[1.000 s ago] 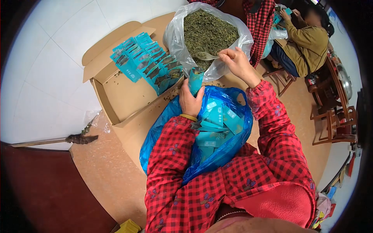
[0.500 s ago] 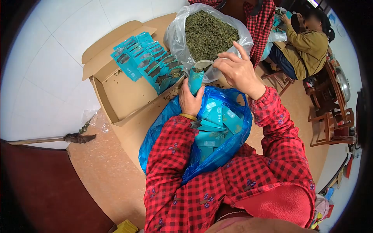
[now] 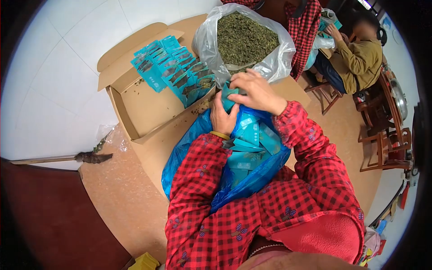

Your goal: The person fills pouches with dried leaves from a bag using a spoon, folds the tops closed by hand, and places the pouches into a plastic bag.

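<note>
The teal packet (image 3: pixel 227 102) is between the two hands, just above the near end of the clear bag's side of the table (image 3: pixel 294 92). The left hand (image 3: pixel 220 120) grasps it low, fingers along its left side and thumb on its right. The right hand (image 3: pixel 258 92) comes in from the right and bends over the upper part, its thumb and fingers closed on the packet. Whether that grip also encloses something else cannot be told, since the fingers cover the inside.

The relation that matters is between the packet's upper end and the right fingers: they touch there, so the right hand is nearer the top and the left hand nearer the base. The packet's long axis appears to run roughly away from the person's body, the top pointing towards the clear bag (image 3: pixel 284 56) of dried leaves (image 3: pixel 245 38). Its exact tilt is partly hidden by the right fingers.

The leaves lie beyond both hands, slightly to the right of the packet. On the near side, the blue bag (image 3: pixel 185 155) sits below the hands, with flat packets (image 3: pixel 248 134) in it. To the left of the left hand is the carton (image 3: pixel 146 105), its row of packets (image 3: pixel 180 75) reaching close to the left fingers. Another person (image 3: pixel 362 60) sits well apart, at the far right.
</note>
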The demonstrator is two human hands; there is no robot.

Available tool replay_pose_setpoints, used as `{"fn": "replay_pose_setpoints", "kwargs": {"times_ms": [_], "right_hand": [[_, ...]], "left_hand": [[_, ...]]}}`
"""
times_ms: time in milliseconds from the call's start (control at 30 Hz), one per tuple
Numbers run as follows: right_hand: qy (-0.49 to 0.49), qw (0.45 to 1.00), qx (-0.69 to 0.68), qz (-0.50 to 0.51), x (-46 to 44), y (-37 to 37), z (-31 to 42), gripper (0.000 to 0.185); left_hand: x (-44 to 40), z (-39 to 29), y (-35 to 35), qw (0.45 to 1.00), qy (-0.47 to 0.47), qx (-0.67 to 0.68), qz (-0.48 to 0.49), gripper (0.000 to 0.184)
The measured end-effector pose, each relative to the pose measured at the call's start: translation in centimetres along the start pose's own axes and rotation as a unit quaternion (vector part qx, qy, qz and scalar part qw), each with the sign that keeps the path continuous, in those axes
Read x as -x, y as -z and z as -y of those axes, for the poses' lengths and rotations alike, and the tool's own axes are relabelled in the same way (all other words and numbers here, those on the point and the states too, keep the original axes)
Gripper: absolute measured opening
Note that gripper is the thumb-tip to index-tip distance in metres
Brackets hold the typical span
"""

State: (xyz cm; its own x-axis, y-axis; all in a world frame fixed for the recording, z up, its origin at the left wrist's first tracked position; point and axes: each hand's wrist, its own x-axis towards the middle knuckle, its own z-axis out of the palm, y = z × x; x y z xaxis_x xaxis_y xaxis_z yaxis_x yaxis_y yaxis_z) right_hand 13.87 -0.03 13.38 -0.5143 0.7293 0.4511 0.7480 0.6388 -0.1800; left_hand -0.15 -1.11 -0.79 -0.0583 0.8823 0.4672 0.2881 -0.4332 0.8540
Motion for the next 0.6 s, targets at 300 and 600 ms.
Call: {"fn": "replay_pose_setpoints", "kwargs": {"times_ms": [300,600], "right_hand": [[-0.062,0.987,-0.103,0.102,-0.5,1.4,1.0,0.019],[-0.055,0.995,-0.057,0.065,-0.9,-1.8,-0.2,0.021]], "left_hand": [[1.2,-0.9,0.6,1.000,0.006,-0.001,-0.007,0.082],[2.3,-1.0,1.0,0.997,-0.009,-0.053,-0.052,0.092]]}}
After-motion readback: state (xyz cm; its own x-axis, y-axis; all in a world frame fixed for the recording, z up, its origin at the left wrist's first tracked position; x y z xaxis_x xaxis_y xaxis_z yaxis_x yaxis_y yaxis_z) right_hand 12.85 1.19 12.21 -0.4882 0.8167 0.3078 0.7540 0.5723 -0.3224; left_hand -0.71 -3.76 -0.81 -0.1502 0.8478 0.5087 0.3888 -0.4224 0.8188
